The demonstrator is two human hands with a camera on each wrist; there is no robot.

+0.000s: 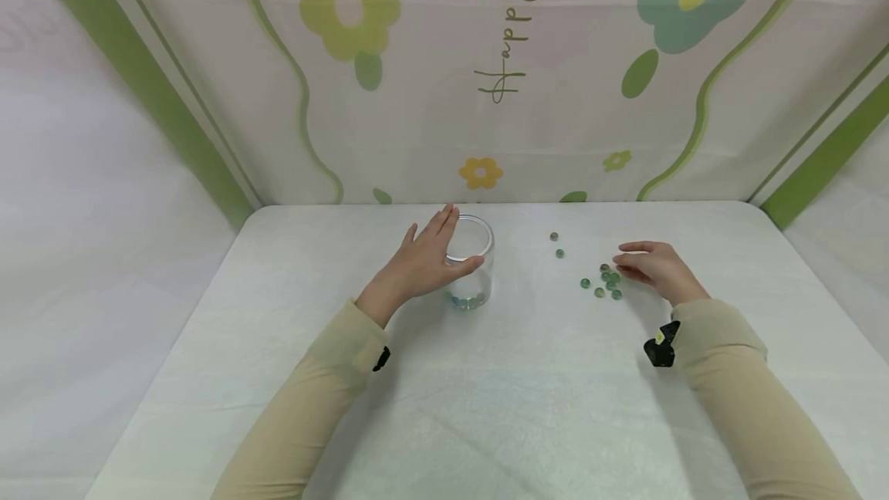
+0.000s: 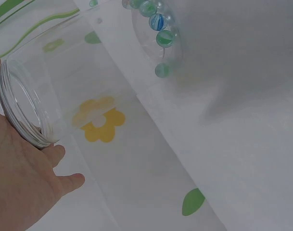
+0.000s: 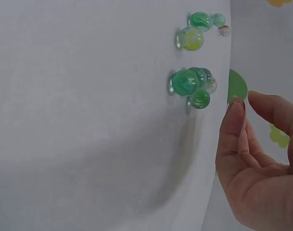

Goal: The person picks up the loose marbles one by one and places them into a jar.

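My left hand (image 1: pixel 427 257) holds the clear glass jar (image 1: pixel 479 276) by its rim, thumb across the near side and fingers along the left. In the left wrist view, the jar's ringed neck (image 2: pixel 28 110) lies against the hand. Several marbles (image 1: pixel 467 302), green and blue, sit on the jar's bottom. To the right, my right hand (image 1: pixel 656 267) hovers beside a cluster of glass marbles (image 1: pixel 610 278). Its thumb and forefinger point toward each other with a gap and nothing between them, as the right wrist view shows above the green marbles (image 3: pixel 185 83).
Two loose marbles, one brownish (image 1: pixel 553 236) and one green (image 1: pixel 559 253), lie between the jar and the cluster. A white cloth covers the table (image 1: pixel 472 392). Behind its far edge stands a flower-printed curtain (image 1: pixel 430 99).
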